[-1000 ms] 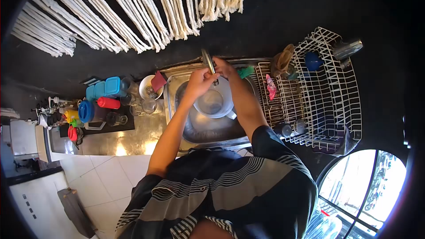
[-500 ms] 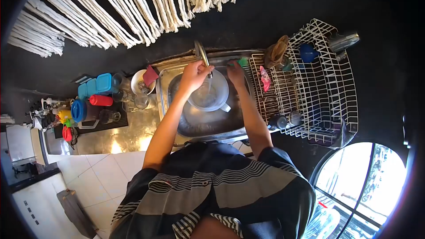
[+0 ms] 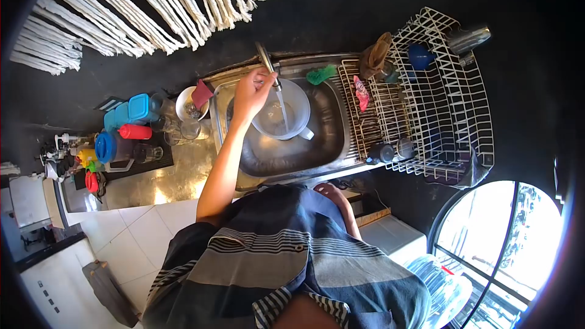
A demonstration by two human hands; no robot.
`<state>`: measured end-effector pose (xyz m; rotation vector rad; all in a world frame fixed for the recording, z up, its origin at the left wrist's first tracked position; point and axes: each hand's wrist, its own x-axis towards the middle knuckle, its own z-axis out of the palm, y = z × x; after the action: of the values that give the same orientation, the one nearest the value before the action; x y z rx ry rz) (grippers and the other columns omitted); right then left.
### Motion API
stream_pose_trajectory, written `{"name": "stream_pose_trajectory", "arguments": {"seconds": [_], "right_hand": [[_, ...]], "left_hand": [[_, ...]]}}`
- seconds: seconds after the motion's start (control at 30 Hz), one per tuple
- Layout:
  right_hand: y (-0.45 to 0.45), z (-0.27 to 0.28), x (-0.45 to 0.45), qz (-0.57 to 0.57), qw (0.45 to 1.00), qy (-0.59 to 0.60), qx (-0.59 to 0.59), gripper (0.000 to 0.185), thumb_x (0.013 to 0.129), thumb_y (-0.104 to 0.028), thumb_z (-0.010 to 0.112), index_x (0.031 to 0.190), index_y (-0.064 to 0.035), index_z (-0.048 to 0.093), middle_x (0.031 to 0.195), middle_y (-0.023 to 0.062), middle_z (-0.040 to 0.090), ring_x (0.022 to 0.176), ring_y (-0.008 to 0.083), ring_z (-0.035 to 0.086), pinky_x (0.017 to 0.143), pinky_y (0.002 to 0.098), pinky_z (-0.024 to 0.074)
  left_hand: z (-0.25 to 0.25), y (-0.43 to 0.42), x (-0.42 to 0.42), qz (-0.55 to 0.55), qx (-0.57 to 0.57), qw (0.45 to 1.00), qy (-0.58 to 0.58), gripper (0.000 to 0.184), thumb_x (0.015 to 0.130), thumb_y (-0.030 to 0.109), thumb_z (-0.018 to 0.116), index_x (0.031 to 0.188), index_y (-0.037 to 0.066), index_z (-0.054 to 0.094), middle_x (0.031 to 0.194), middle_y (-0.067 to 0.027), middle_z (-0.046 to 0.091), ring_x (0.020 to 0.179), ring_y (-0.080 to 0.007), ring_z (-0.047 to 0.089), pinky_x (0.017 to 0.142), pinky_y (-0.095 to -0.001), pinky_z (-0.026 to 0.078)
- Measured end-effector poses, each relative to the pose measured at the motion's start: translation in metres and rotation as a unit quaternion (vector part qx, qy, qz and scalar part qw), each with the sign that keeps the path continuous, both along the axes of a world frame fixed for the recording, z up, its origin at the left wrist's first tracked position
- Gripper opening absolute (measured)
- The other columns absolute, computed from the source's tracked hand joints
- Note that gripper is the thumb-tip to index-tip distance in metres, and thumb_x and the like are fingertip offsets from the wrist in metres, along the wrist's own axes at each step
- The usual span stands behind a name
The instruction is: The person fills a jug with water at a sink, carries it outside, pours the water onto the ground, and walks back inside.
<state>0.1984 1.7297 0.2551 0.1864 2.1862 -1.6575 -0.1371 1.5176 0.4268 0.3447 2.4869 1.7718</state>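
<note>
My left hand [image 3: 253, 92] is closed on the end of the metal faucet [image 3: 265, 61], over the sink [image 3: 286, 157]. A stream of water runs from the spout into a large translucent white container [image 3: 297, 105] with a handle, which stands in the basin. My right hand [image 3: 332, 192] is down at the front of my body, beside the counter's front edge; its fingers are partly visible, and whether it holds anything cannot be made out. A green scrubber [image 3: 321, 74] lies at the sink's back right rim.
On the right stands a white wire dish rack [image 3: 451, 94] with a blue item and a pink cloth [image 3: 361, 93] near it. Left of the sink are a white bowl [image 3: 183, 102], glass jars, a red bottle [image 3: 135, 131] and a blue-lidded jug [image 3: 105, 147].
My right hand has gone from the faucet area, past the green scrubber, down to my body. My left hand stays at the faucet, and water now visibly streams into the container.
</note>
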Motion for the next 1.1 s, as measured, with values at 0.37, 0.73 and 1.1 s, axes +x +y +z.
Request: {"name": "stream_pose_trajectory", "arguments": {"seconds": [0.37,0.73,1.1], "right_hand": [[-0.011,0.039,0.023,-0.093,0.973,-0.087,-0.194,0.034,0.092,-0.017,0.056,0.124,-0.0058,0.057,0.122,0.0142,0.059,0.109,0.0249,0.057,0.094,0.0301,0.0439],[0.000,0.016,0.009,0.037,0.991,0.060,-0.112,0.027,0.092,-0.016,0.052,0.114,-0.0028,0.061,0.116,0.0160,0.061,0.107,0.0265,0.058,0.092,0.0334,0.0452],[0.001,-0.009,0.009,-0.167,0.957,-0.202,-0.120,0.021,0.088,-0.018,0.056,0.103,-0.0052,0.065,0.096,0.0057,0.066,0.087,0.0179,0.061,0.079,0.0290,0.0480]], "left_hand": [[-0.069,-0.084,0.077,-0.104,0.023,0.977,-0.183,0.031,0.094,0.025,0.058,0.117,0.004,0.057,0.073,-0.0021,0.063,0.063,-0.0072,0.057,0.056,-0.0215,0.044],[-0.110,-0.109,0.139,-0.290,-0.347,0.886,-0.104,0.047,0.089,0.040,0.057,0.122,0.006,0.058,0.083,-0.0159,0.069,0.071,-0.0245,0.068,0.070,-0.0363,0.050],[-0.090,-0.087,0.117,-0.298,-0.367,0.852,-0.223,0.053,0.087,0.050,0.055,0.122,0.011,0.059,0.114,-0.0206,0.063,0.108,-0.0368,0.059,0.091,-0.0417,0.047]]}}
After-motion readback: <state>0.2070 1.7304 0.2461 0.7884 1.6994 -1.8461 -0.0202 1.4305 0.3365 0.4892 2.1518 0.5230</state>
